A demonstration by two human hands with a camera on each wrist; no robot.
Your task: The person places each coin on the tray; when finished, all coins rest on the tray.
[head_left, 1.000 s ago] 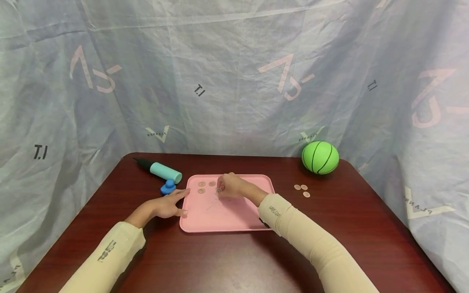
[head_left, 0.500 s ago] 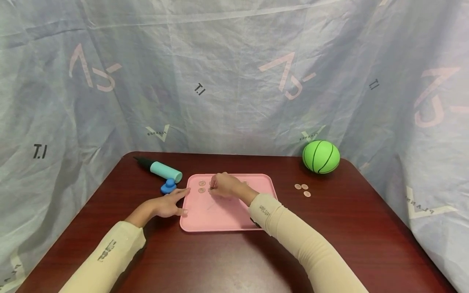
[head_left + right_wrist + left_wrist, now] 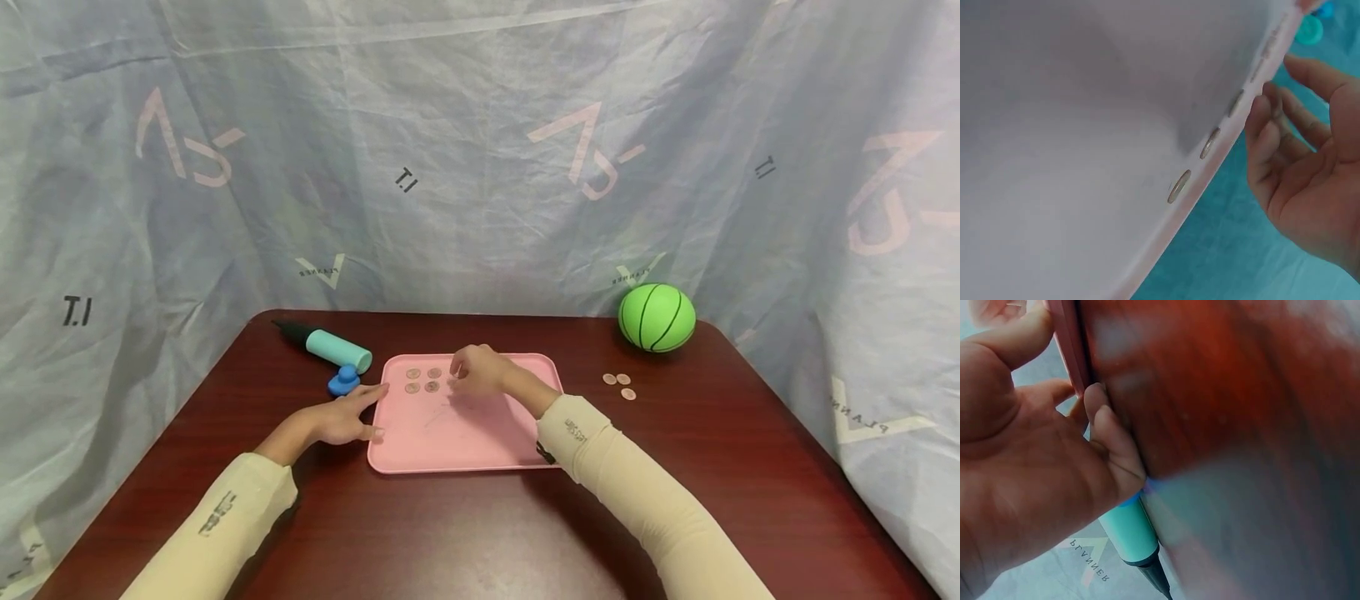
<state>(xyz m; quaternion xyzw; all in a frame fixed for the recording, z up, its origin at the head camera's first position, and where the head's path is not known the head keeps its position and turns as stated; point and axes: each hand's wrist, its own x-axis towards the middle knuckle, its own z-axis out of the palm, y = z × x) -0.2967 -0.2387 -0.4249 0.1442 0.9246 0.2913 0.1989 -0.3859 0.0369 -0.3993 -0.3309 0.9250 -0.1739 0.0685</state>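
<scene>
A pink tray lies on the table. My left hand rests at its left edge in the head view, thumb and index finger spread apart and touching the rim. Toward the tray's back left lie several coins in two short rows. My right hand is just right of these coins, over the tray, with its fingers loosely bent. In the right wrist view, its thumb stands apart from the fingers and no coin shows between them. That view also has coins near the tray's edge.
Three more coins lie on the table right of the tray. Behind them sits a green ball. A blue rubber duck and a turquoise hand pump with a black tip lie at the back left. A printed cloth hangs behind the table.
My right hand slides a coin left into the lower row, then comes off it and shifts right. That coin now lies uncovered. My left hand stays at the rim.
</scene>
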